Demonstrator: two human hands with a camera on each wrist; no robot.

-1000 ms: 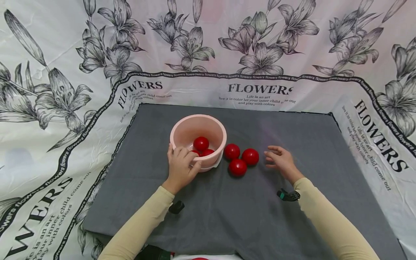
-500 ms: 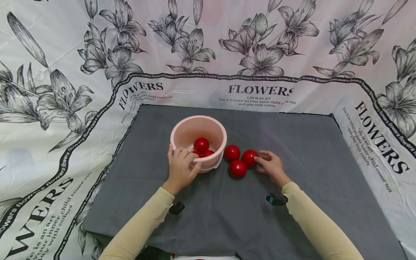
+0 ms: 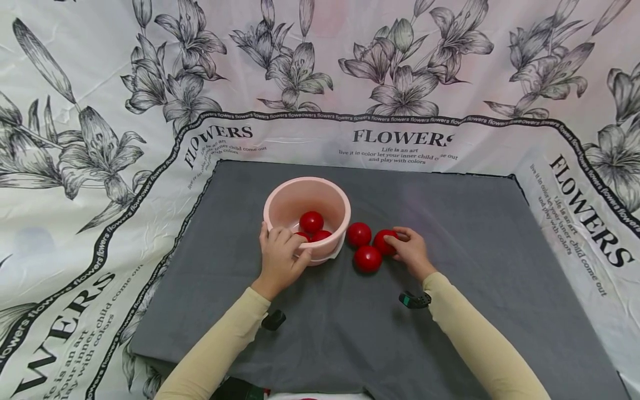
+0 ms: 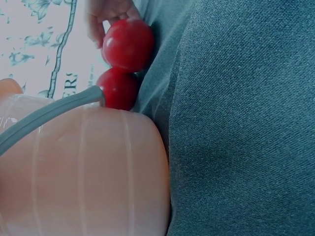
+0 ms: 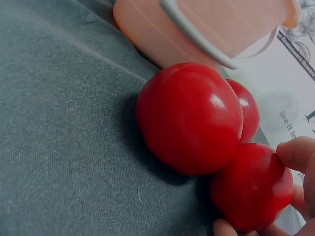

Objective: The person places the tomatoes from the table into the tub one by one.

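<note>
A pink bucket (image 3: 336, 208) with a pale handle (image 4: 54, 114) stands left of the middle. My left hand (image 3: 279, 260) grips its near rim, fingers over the edge and thumb outside. Several red tomato-like balls (image 3: 311, 221) lie inside, partly hidden by the rim and fingers. To the bucket's right, three more cluster on the cloth. My right hand (image 3: 412, 253) holds the rightmost red tomato-like ball (image 5: 250, 189) between thumb and fingers, close against its neighbours. Of the other two, one (image 3: 368, 259) sits nearer me and one (image 3: 359, 234) is beside the bucket.
A dark grey cloth (image 3: 475, 233) covers the tabletop. White flower-printed sheeting (image 3: 400, 130) rises along the back and sides. Dark and white things (image 3: 237, 389) show below the front edge.
My right hand has moved left from beside the cluster and taken hold of the rightmost red tomato-like ball. The left hand and bucket have stayed in place.
</note>
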